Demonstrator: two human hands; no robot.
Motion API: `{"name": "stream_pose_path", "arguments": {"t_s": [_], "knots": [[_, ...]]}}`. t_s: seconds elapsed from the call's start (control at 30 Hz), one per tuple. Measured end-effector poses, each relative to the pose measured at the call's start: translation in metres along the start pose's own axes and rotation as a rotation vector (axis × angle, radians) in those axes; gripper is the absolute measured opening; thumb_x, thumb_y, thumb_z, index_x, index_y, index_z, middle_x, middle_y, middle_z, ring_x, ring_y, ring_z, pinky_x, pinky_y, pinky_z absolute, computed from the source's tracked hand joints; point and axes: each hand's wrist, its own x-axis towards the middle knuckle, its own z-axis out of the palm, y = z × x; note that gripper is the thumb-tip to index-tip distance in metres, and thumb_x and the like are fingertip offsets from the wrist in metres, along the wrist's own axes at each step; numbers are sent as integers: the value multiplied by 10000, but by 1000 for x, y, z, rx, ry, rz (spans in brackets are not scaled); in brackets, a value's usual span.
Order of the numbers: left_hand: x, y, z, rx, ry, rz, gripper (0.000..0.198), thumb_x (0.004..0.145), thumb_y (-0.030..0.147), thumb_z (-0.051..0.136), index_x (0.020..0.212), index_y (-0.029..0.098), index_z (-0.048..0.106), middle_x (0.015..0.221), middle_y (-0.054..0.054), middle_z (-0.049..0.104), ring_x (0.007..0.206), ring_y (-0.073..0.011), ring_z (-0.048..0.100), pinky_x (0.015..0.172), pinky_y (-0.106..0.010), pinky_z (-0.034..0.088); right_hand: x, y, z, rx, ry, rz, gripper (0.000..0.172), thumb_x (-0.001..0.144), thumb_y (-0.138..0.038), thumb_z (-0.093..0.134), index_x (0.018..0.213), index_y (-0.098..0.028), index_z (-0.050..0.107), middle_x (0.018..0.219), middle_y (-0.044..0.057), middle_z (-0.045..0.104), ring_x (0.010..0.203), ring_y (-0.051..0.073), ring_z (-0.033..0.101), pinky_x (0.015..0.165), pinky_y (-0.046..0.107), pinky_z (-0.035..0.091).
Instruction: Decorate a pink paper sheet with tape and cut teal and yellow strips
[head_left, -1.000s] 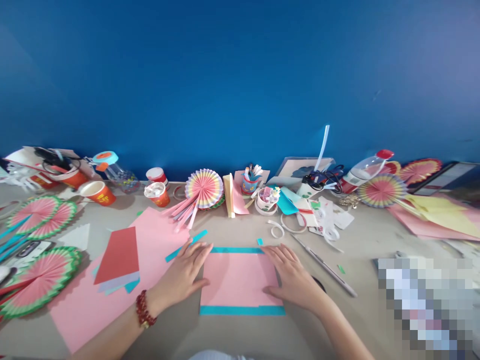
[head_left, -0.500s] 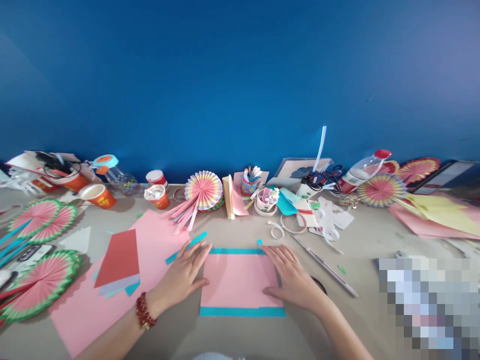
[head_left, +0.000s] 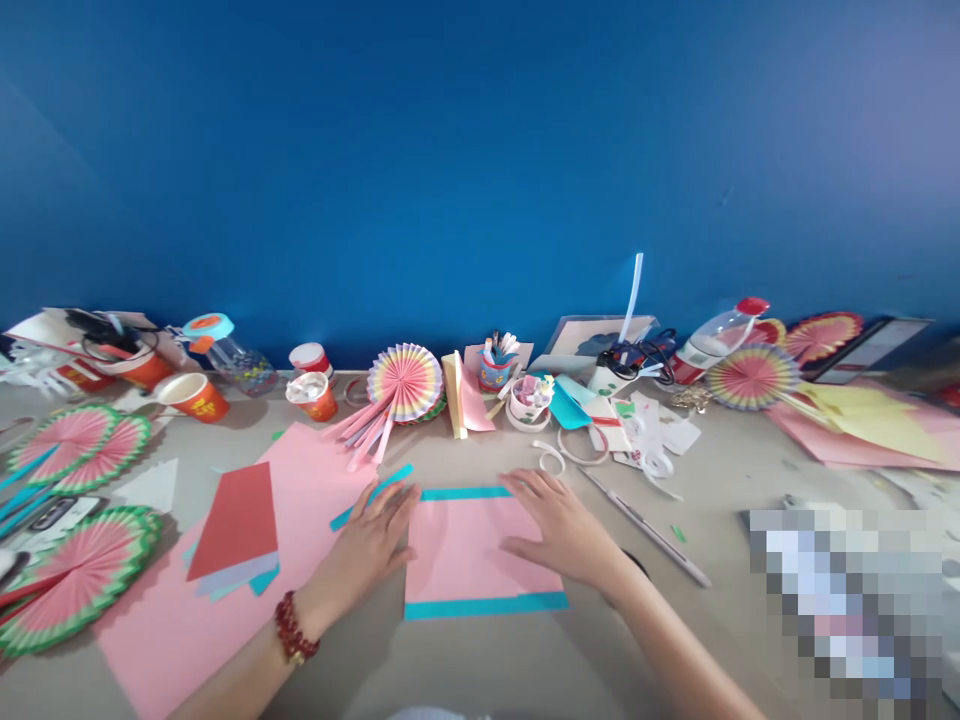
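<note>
Flat on the table in front of me lies a pink paper sheet (head_left: 465, 550) with a blue strip (head_left: 487, 605) along its near edge and another along its far edge. My left hand (head_left: 373, 535) rests at the sheet's left edge, fingers spread, holding nothing. Across the right part of the sheet lies my right hand (head_left: 559, 525), its fingers stretched out and covering the far right corner. A loose blue paper strip (head_left: 401, 478) sits by my left fingertips, partly hidden by them.
A larger pink sheet (head_left: 300, 480) with red paper (head_left: 238, 520) on it lies at left, near pleated paper fans (head_left: 82, 570). Cups, a pinwheel-like fan (head_left: 405, 383) and a bottle (head_left: 716, 340) line the blue wall. A grey pen-like tool (head_left: 645, 525) lies at right.
My right hand has slid left, further over the pink sheet. The sheet's near edge has shifted slightly away and now tilts a little. My left hand stays almost in place.
</note>
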Motion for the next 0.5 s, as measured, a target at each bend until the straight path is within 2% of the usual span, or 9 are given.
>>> {"name": "stream_pose_path", "arguments": {"t_s": [0.07,0.13,0.27,0.43,0.5], "knots": [[2,0,2,12,9,-10,731,989,406,534,1590,191,177,1488,-135,505,1401,-304,422,1187,-543,267,24,-11,-5,-21,11,-56,675,891,-546,617,1465,-220,480,1504,146,474,1370,340,427,1119,506,372],[3,1,2,17,18,-12,725,981,381,545,1583,180,195,1486,-134,507,1394,-304,430,1181,-543,278,51,-20,-5,-56,-25,-67,720,888,-561,626,1489,-207,450,1525,159,452,1374,335,435,1107,464,392],[-2,9,-12,1,16,9,630,999,310,506,1565,196,255,1530,-99,464,1428,-291,386,1183,-532,294,95,-30,5,-105,-12,44,700,876,-513,666,1473,-210,464,1414,179,563,1276,337,544,1017,425,466],[-9,34,-33,-135,-109,187,533,975,307,564,1483,242,418,1480,-48,532,1339,-261,489,1134,-463,393,114,-26,12,-116,30,129,366,951,-331,546,1286,-198,613,1251,171,665,1107,327,650,875,404,517],[-9,40,-35,-171,-116,206,514,953,331,605,1439,228,473,1453,-62,557,1298,-262,522,1113,-462,417,114,-21,12,-92,46,137,308,957,-297,512,1216,-200,648,1195,147,696,1041,305,676,838,377,518]]}}
